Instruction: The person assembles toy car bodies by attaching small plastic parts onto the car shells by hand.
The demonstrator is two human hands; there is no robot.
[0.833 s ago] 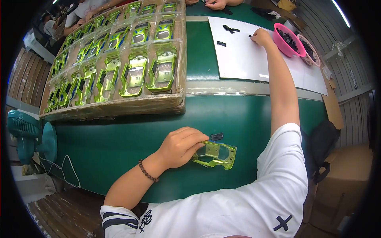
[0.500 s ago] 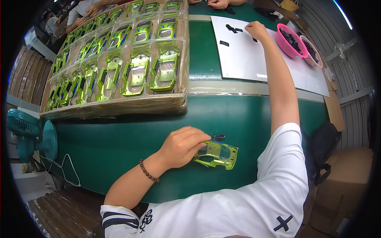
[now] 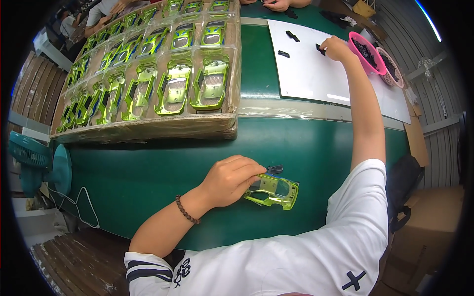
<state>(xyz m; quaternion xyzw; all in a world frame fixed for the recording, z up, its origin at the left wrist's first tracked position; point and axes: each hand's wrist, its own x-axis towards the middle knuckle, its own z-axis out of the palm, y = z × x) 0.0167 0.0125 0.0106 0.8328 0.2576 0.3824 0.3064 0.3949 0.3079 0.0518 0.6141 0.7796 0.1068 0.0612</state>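
Observation:
A bright green toy car body shell [image 3: 281, 191] lies on the green tabletop, and my left hand [image 3: 232, 178] has its fingers closed on the shell's left end. Just beyond the shell, close to my left fingertips, sits a small dark plastic part [image 3: 275, 169]. My right hand [image 3: 337, 48] is stretched out over a white board [image 3: 311, 74], its fingers pinched at a small black plastic part [image 3: 320, 49]. Other small black parts [image 3: 293, 36] lie on the board to the left of that hand.
At the left stands a large cardboard tray [image 3: 197, 122] of green car shells in compartments. A pink basket [image 3: 353, 45] and a paler basket [image 3: 398, 79] of black parts stand beyond my right hand. A teal fan [image 3: 29, 150] is far left. Another person's hands [image 3: 276, 5] show at the far edge.
My right hand has come nearer and to the right over the board, now at a black part. One black part beside the farthest one has gone from its place. My left hand keeps its hold.

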